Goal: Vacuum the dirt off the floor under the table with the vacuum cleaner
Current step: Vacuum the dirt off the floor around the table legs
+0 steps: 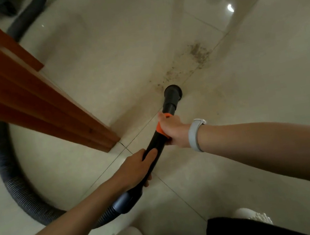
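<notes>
Head view: dirt (198, 54) on pale tile floor (265, 80)

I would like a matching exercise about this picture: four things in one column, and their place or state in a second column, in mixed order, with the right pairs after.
Things:
1. nozzle
2. left hand
3. right hand
4. ribbed hose

Places or states:
A. curves on the floor behind the wooden table leg
B. holds the wand at its orange collar
C. rests at the near edge of the dirt patch
D. holds the black wand lower down, nearer the hose

Pairs: 1-C, 2-D, 3-B, 4-A
</notes>
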Demonstrator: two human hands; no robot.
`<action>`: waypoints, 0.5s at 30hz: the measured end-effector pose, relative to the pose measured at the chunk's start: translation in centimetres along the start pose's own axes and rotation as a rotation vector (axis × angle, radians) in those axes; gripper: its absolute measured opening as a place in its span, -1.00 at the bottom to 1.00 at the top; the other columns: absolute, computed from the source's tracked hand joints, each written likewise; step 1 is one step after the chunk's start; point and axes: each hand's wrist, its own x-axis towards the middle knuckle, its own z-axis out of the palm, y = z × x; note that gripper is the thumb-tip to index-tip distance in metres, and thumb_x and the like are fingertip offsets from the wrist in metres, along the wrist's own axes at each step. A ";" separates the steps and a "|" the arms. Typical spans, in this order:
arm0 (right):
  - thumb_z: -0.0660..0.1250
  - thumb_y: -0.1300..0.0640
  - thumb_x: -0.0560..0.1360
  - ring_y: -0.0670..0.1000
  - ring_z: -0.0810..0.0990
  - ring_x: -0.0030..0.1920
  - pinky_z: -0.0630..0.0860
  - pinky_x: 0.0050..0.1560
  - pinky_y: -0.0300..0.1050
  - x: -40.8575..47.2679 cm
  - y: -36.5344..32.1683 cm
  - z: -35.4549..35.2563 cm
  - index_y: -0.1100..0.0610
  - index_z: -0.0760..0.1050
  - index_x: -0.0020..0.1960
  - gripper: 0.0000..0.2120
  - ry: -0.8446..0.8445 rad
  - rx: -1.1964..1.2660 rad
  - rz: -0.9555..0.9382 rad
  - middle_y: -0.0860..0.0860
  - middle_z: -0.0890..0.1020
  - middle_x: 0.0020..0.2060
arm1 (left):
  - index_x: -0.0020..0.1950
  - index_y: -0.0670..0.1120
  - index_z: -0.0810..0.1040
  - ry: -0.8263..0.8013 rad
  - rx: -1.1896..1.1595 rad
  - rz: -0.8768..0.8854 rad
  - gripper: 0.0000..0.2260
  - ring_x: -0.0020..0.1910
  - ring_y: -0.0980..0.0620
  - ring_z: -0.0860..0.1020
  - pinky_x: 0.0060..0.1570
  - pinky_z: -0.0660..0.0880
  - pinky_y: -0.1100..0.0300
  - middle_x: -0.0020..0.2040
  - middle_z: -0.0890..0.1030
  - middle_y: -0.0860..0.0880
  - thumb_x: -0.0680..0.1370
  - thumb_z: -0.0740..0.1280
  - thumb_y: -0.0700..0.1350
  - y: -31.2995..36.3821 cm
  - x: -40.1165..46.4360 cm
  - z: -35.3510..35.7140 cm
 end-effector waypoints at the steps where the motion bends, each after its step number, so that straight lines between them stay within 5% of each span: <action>1: 0.10 -0.12 0.60 0.16 0.57 0.04 0.59 -0.18 -0.03 -0.2 0.0 0.3 0.17 0.15 0.42 -0.49 -0.005 -0.023 0.000 0.16 0.47 0.14 | -0.07 -0.02 0.42 0.019 -0.009 0.003 -0.71 -0.48 0.07 0.55 -0.36 0.54 0.22 -0.34 0.60 -0.03 0.62 0.07 0.16 -0.1 -0.2 0.0; 9: 0.10 -0.10 0.60 0.14 0.55 0.05 0.57 -0.16 -0.06 -0.1 -1.6 2.7 0.18 0.16 0.41 -0.50 -0.094 -0.139 -0.027 0.16 0.47 0.12 | -0.06 -0.10 0.43 0.169 -0.021 -0.033 -0.67 -0.52 0.04 0.54 -0.37 0.54 0.16 -0.39 0.59 -0.05 0.63 0.06 0.11 -0.6 -0.6 -0.3; 15: 0.09 -0.07 0.61 0.12 0.56 -0.05 0.57 -0.25 -0.07 0.5 -4.2 3.4 0.18 0.30 0.22 -0.65 -0.110 -0.141 -0.023 0.10 0.49 -0.09 | -0.08 -0.14 0.43 0.210 -0.029 -0.024 -0.66 -0.56 0.04 0.51 -0.47 0.48 0.23 -0.41 0.58 -0.07 0.64 0.05 0.09 0.1 1.0 -1.6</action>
